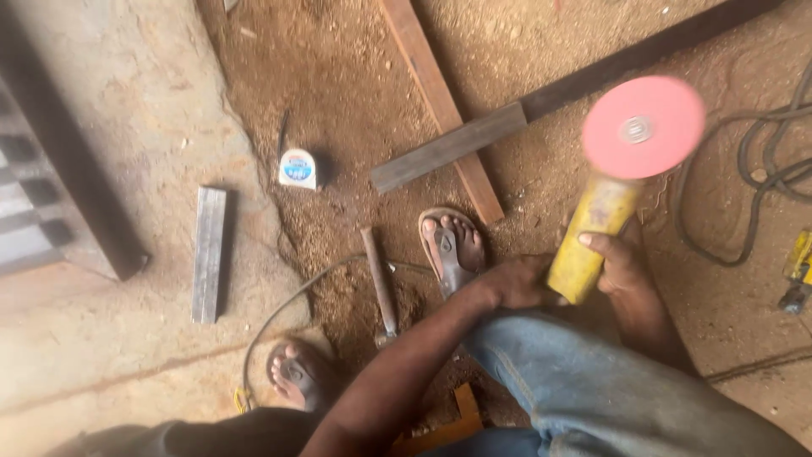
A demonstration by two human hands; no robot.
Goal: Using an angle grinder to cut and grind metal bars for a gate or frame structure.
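A yellow angle grinder (594, 241) with a pink-red disc (644, 127) is held over the dirt floor at the right. My right hand (617, 262) wraps around its yellow body from the right side. My left hand (516, 283) grips the lower end of the body from the left. The disc faces up towards the camera and looks blurred. A long dark steel bar (474, 140) lies on the ground just beyond the disc, crossing a reddish wooden plank (440, 101).
A hammer (381, 283) lies by my sandalled feet (452, 245). A tape measure (298, 167) and a short metal bar (209, 254) rest to the left. Cables (753, 169) loop at the right near a yellow tool (799, 271). A dark metal frame (51, 169) stands far left.
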